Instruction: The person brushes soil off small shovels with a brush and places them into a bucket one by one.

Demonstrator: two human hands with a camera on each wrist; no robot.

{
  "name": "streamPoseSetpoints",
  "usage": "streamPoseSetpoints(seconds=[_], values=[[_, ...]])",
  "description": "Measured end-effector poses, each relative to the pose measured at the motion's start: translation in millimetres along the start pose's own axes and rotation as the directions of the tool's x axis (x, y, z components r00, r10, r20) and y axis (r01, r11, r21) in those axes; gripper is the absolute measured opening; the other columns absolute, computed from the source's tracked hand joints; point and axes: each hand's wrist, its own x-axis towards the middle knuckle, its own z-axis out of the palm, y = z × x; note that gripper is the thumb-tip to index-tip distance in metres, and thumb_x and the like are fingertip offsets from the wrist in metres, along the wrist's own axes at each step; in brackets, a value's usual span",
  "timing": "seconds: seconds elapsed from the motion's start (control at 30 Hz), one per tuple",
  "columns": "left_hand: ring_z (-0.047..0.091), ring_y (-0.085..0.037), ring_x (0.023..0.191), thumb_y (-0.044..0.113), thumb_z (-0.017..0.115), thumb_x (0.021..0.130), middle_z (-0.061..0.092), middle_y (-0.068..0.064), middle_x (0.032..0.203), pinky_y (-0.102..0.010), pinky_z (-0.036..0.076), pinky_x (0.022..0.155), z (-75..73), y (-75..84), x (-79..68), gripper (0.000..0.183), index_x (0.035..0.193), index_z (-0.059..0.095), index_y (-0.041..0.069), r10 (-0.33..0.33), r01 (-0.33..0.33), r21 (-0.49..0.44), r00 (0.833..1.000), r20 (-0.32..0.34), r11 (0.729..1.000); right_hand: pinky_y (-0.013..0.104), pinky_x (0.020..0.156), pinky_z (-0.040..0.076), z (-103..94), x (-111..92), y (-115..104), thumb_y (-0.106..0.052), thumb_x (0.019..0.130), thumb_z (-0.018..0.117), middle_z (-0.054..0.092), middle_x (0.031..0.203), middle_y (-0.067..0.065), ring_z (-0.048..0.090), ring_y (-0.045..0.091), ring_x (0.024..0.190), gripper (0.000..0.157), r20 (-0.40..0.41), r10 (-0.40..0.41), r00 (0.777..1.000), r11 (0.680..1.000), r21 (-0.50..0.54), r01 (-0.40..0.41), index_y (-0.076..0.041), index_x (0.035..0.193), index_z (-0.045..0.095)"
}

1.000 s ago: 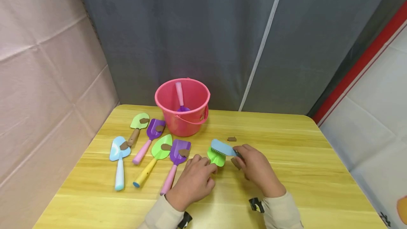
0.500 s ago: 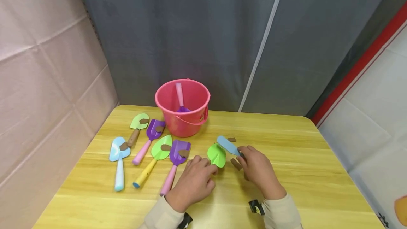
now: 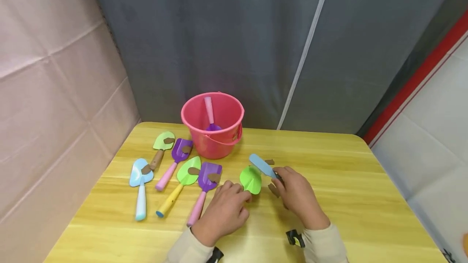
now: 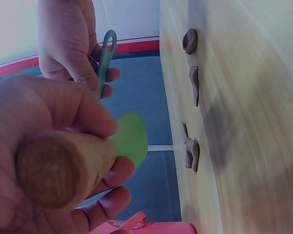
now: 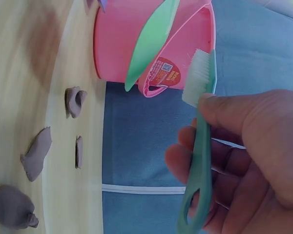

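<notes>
My left hand point(image 3: 224, 210) grips the wooden handle point(image 4: 63, 165) of a toy shovel, whose bright green blade point(image 3: 250, 180) points away over the table. A brush point(image 3: 261, 164) is held in my right hand point(image 3: 301, 198), thumb along its blue-green handle. Seen from the right wrist, the white bristles point(image 5: 197, 78) face the green blade with a gap between. Under and beside the brush, several brown clay-like lumps point(image 5: 36, 153) lie on the table; in the head view the brush and right hand partly cover them.
A pink bucket point(image 3: 210, 147) stands at the back edge, with a pink-handled purple shovel point(image 3: 209, 111) inside. To the left lie several toy shovels, including a light blue one point(image 3: 140, 190) and a yellow-handled green one point(image 3: 186, 171), with brown pieces on their blades.
The brush has moved from across the green blade to beyond its upper right edge, uncovering the blade. My left hand has kept its hold on the shovel, nearly still.
</notes>
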Motion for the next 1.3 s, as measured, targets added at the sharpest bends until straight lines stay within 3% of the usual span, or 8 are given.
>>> streamPoseSetpoints(seconds=[0.1, 0.33, 0.43, 0.6, 0.83, 1.1, 1.3], values=[[0.042, -0.014, 0.079, 0.016, 0.06, 0.069, 0.049, 0.01, 0.08, -0.03, 0.034, 0.07, 1.6, 0.3, 0.1, 0.019, 0.086, 0.065, 0.023, 0.004, -0.004, -0.002, 1.0, 0.001, 1.0, 0.028, 0.058, 0.041, -0.2, -1.1, 0.4, -0.016, 0.083, 0.066, 0.055, 0.081, -0.005, 0.045, 0.01, 0.062, 0.023, 0.01, -0.006, 1.0, 1.0, 0.016, 0.005, -0.011, 0.105, 0.064], [0.042, -0.014, 0.081, 0.018, 0.06, 0.07, 0.047, 0.01, 0.079, -0.031, 0.034, 0.07, 3.2, -2.3, 2.1, 0.018, 0.086, 0.064, 0.023, -0.008, 0.008, 0.007, 1.0, 0.004, 1.0, 0.025, 0.061, 0.043, 0.6, -1.5, -0.9, -0.019, 0.081, 0.069, 0.059, 0.088, -0.009, 0.05, 0.005, 0.068, 0.025, 0.075, -0.102, 0.992, 0.994, 0.042, 0.099, -0.015, 0.106, 0.066], [0.042, -0.014, 0.08, 0.017, 0.06, 0.07, 0.047, 0.01, 0.08, -0.031, 0.035, 0.071, 2.1, -1.6, 1.4, 0.018, 0.086, 0.064, 0.023, 0.0, 0.0, -0.009, 1.0, 0.003, 1.0, 0.026, 0.059, 0.042, 2.9, -0.7, 0.4, -0.018, 0.081, 0.069, 0.056, 0.082, -0.007, 0.048, 0.007, 0.064, 0.022, 0.089, -0.056, 0.994, 0.998, 0.004, 0.056, -0.013, 0.101, 0.066], [0.042, -0.014, 0.081, 0.015, 0.059, 0.07, 0.049, 0.01, 0.081, -0.032, 0.035, 0.073, 1.4, -1.4, 0.8, 0.02, 0.087, 0.064, 0.023, -0.003, 0.003, -0.02, 1.0, -0.003, 1.0, 0.029, 0.056, 0.043, 5.9, 0.0, 3.9, -0.015, 0.081, 0.069, 0.056, 0.079, -0.002, 0.047, 0.011, 0.061, 0.02, 0.025, 0.025, 0.999, 0.997, -0.079, -0.023, -0.008, 0.1, 0.064], [0.043, -0.014, 0.08, 0.016, 0.06, 0.069, 0.048, 0.01, 0.079, -0.031, 0.035, 0.071, 2.9, -2.3, 2.0, 0.017, 0.084, 0.063, 0.023, 0.015, -0.016, -0.004, 1.0, -0.02, 1.0, 0.026, 0.062, 0.043, 8.3, 2.0, 1.9, -0.018, 0.081, 0.069, 0.058, 0.086, -0.007, 0.048, 0.006, 0.068, 0.026, 0.087, -0.095, 0.992, 0.995, 0.003, 0.095, -0.013, 0.107, 0.065], [0.043, -0.014, 0.08, 0.015, 0.06, 0.069, 0.05, 0.009, 0.081, -0.032, 0.036, 0.073, 5.2, -2.2, 2.6, 0.019, 0.086, 0.064, 0.023, 0.015, -0.015, -0.01, 1.0, -0.012, 1.0, 0.029, 0.059, 0.043, 5.8, 1.3, 9.5, -0.016, 0.082, 0.067, 0.055, 0.078, -0.003, 0.046, 0.01, 0.061, 0.019, 0.091, 0.062, 0.994, 0.996, -0.074, -0.055, -0.009, 0.1, 0.064], [0.042, -0.014, 0.079, 0.016, 0.061, 0.069, 0.048, 0.01, 0.079, -0.031, 0.035, 0.071, 6.8, -2.9, 3.2, 0.017, 0.085, 0.064, 0.021, 0.015, -0.015, -0.011, 1.0, -0.011, 1.0, 0.026, 0.062, 0.043, 5.2, 0.2, 3.8, -0.018, 0.082, 0.068, 0.057, 0.085, -0.008, 0.049, 0.006, 0.067, 0.023, 0.11, -0.106, 0.988, 0.994, 0.009, 0.106, -0.014, 0.104, 0.065]])
